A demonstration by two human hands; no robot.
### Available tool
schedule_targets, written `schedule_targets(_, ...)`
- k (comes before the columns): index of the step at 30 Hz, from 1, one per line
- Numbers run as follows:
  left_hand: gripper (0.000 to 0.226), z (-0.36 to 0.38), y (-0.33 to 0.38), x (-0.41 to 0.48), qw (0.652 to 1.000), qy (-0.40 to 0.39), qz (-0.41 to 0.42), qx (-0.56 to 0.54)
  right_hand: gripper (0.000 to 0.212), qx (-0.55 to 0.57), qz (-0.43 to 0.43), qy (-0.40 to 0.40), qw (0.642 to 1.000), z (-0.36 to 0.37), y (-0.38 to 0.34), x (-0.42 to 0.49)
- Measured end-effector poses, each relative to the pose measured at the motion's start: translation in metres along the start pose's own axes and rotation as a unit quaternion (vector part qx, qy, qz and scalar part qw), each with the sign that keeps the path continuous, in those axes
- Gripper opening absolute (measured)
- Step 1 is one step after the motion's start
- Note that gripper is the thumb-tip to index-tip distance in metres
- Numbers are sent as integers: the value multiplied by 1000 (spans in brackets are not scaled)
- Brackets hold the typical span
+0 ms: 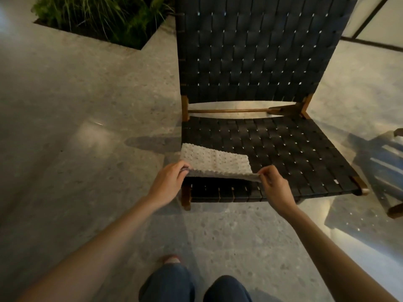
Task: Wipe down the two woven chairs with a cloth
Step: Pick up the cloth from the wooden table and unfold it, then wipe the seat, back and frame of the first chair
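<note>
Head view, looking down. Largest of all, grey speckled floor (76, 127), filling the left and the bottom of the frame, with pale glare patches at mid-left and lower right.

Next, woven chair (257, 51), from top centre down to the right of centre: dark straps crossed in a basket weave on backrest and seat, brown wooden frame showing at the corners, a thin wooden rail (229, 110) across the gap between back and seat. Standing upright on the floor, front edge toward the camera.

Upper left, a sunken planter bed (104, 16) of green grassy plants, cut into the floor, just beside the chair's back corner.

Far right edge, part of a second chair (395, 211), only a wooden leg and dark blurred shapes visible; too cut off to tell more.

Bottom centre, two legs in blue jeans (170, 284), with one shoe tip (172, 259) just above.

Centre, pale textured cloth (216, 160), lying on the front left corner of the seat, far part flat on the straps, near edge lifted off the weave.

Left hand (168, 182) pinching the cloth's near left corner, fingers curled round it. Right hand (274, 184) pinching the near right corner between thumb and fingertips. Cloth edge stretched between the two hands, above the seat's front edge.
</note>
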State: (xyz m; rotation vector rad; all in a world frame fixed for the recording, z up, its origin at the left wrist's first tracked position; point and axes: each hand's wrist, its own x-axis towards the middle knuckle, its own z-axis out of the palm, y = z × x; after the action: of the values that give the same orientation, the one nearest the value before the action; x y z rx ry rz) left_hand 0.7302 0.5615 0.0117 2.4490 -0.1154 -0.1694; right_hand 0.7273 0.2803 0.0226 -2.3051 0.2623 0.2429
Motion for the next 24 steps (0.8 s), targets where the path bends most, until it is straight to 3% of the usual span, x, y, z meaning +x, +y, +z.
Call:
schedule_targets(6,16,57,-51,33,998,59,10,-30,9,-2,-44,32,999,57,52,52)
schedule_targets(13,21,98,-82,104,987,148,16,-56,13,-4,-120,147,982,99,78,132)
schedule_targets(17,40,105,-82,123,981,177,-26,75,34,-109,-167,184,963,116,75,156)
schedule_targets(20,42,109,-73,113,965,152,33,212,47,-180,-189,56,964,130,74,152)
schedule_targets(22,42,115,-66,108,971,29,44,234,57,-229,-144,-101,957,139,79,147)
schedule_targets(24,51,118,-63,108,963,-107,-12,248,64,-277,-125,-164,939,145,84,147)
